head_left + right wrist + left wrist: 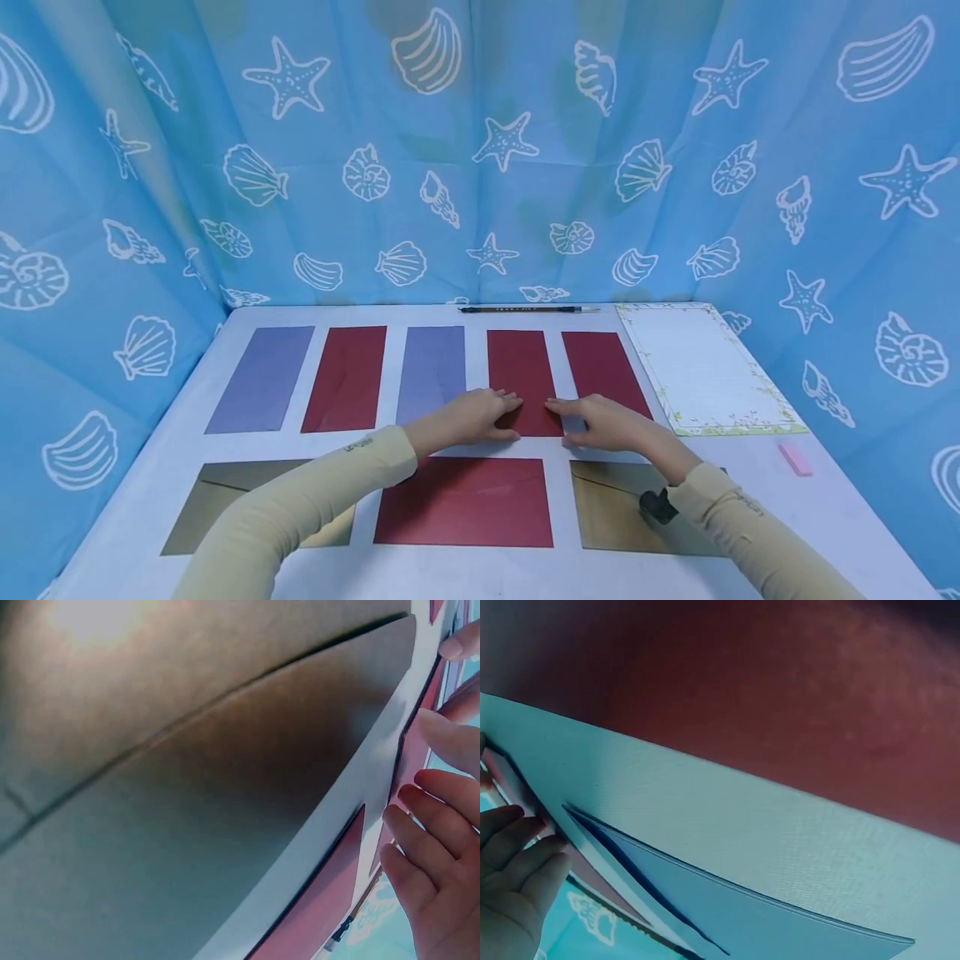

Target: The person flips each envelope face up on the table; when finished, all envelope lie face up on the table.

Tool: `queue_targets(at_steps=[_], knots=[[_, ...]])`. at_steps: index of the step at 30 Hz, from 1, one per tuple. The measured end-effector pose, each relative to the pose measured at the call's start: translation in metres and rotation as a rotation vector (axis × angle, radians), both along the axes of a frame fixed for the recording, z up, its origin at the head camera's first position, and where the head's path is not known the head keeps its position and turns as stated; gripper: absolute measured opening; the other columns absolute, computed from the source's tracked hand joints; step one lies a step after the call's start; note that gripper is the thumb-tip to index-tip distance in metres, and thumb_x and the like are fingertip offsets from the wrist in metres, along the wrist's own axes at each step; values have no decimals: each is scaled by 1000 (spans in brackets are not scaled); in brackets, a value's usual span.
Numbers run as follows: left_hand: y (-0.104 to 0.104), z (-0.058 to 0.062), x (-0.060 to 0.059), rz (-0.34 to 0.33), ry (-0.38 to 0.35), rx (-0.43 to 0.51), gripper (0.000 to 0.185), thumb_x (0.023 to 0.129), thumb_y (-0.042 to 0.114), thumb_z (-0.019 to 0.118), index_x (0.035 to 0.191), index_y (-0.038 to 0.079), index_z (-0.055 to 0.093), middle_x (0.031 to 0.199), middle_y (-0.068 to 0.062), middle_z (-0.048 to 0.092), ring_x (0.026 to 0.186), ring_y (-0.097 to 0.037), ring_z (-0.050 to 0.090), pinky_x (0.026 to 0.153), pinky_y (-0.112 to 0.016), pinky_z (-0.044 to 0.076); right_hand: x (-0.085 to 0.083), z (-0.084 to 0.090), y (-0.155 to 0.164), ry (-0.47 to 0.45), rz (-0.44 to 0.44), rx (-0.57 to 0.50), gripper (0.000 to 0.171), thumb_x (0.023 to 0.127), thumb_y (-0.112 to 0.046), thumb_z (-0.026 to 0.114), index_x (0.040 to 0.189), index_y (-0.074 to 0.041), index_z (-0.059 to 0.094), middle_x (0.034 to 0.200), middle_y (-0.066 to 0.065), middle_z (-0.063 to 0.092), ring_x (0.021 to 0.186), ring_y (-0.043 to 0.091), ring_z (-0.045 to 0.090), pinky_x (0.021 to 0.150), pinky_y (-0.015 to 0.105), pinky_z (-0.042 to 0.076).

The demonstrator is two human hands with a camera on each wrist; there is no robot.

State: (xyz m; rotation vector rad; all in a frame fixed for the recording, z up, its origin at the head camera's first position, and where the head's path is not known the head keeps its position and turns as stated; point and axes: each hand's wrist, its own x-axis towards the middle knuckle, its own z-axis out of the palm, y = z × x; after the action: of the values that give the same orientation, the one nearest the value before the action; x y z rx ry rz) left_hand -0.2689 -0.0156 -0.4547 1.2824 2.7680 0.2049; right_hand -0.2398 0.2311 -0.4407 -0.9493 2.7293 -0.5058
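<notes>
My left hand (474, 416) rests on the left edge of a dark red envelope (523, 367), the fourth in the back row. At that envelope's right edge lie the fingertips of my right hand (611, 428). Both hands have loosely extended fingers, with nothing gripped. To the left lies a purple envelope (433, 367), partly covered by the left hand; to the right, another red envelope (603, 367) is partly behind the right hand. In the left wrist view, the fingers (536, 859) are at the red envelope's edge. The right wrist view shows the right hand (442, 847) palm-side, close to it.
In front lie a wide red envelope (465, 504) and two gold envelopes (187, 517), (607, 508), partly under the forearms. Farther left are a red envelope (345, 379) and a purple one (261, 379). A brush (525, 309), bordered paper (708, 367) and pink eraser (795, 459) lie beyond.
</notes>
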Motion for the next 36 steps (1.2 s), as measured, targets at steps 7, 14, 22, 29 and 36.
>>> queue_targets(at_steps=[7,14,22,29,36], knots=[[-1,-1,2,-36,50,16,58,90,41,66,135,6,56,130,-8,61,119,-20,57,94,-29,48,2,0,11,56,-119,-77,59,84,-12,75,137,0,52,133,18,56,103,31,64,72,27,56],[-3,4,2,-36,39,64,54,94,38,62,136,5,55,127,-10,62,117,-21,59,94,-30,48,3,2,15,71,-192,-114,59,83,-13,76,136,2,53,131,22,57,118,37,56,81,36,55],[-2,19,-1,-25,32,203,47,97,31,58,135,2,55,122,-14,64,117,-23,58,96,-35,47,3,-2,18,53,-237,-178,57,85,-19,75,134,2,55,119,19,64,94,25,64,64,26,54],[-2,21,3,-25,30,212,49,97,32,59,136,3,54,126,-13,62,117,-23,59,89,-31,51,1,2,13,-4,-278,-310,53,90,-19,69,135,4,52,86,15,69,45,9,34,46,23,38],[-1,12,12,-49,54,195,58,92,34,66,139,3,51,132,-13,57,116,-23,59,87,-26,51,3,2,10,10,-333,-347,51,90,-16,68,137,-2,53,67,12,62,43,9,33,45,23,39]])
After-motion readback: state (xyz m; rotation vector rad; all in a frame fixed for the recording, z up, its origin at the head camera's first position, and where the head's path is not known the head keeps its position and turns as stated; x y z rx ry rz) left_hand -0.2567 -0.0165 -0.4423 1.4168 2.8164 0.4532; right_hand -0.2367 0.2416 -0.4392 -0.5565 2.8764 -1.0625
